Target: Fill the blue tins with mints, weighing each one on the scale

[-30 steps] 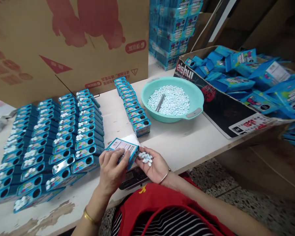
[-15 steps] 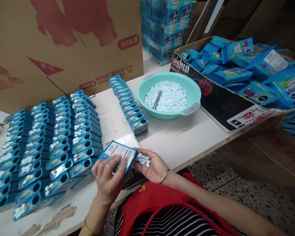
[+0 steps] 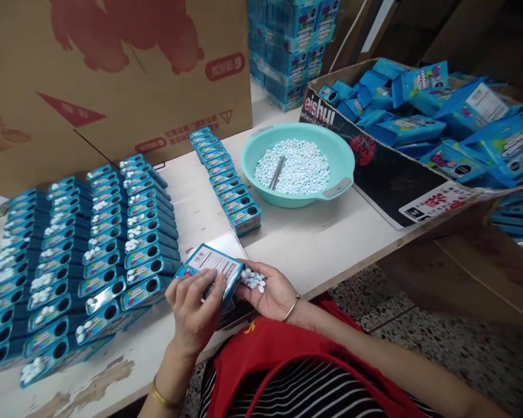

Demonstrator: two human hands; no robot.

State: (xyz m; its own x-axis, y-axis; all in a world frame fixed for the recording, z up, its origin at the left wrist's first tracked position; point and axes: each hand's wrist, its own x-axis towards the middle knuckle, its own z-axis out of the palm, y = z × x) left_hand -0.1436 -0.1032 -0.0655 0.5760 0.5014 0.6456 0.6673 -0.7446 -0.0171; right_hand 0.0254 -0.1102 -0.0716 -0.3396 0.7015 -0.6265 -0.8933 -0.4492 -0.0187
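Note:
My left hand [image 3: 195, 310] is closed over a blue candy box [image 3: 214, 264], its fingers lying across the printed label. The box is tilted, with its right end at the palm of my right hand [image 3: 275, 295]. That hand is cupped and cradles a small heap of pale blue and white candies [image 3: 253, 280]. The box's opening is hidden from view. Beneath the hands lies a flat white thing [image 3: 230, 242], mostly covered, with a dark part near the table edge. Beyond them, a turquoise basin [image 3: 283, 200] holds many similar candies and a metal tool [image 3: 278, 173].
On the left stand rows of blue boxes [image 3: 143, 255], many with candies on top beside round holes. Another row of boxes [image 3: 229, 186] runs beside the basin. A large cardboard carton [image 3: 157, 87] walls the back. At right, a black-sided carton [image 3: 375, 186] is heaped with blue boxes.
The head view has shifted slightly. Both hands keep nearly the same pose, with the box still against the right palm and the candies still heaped there.

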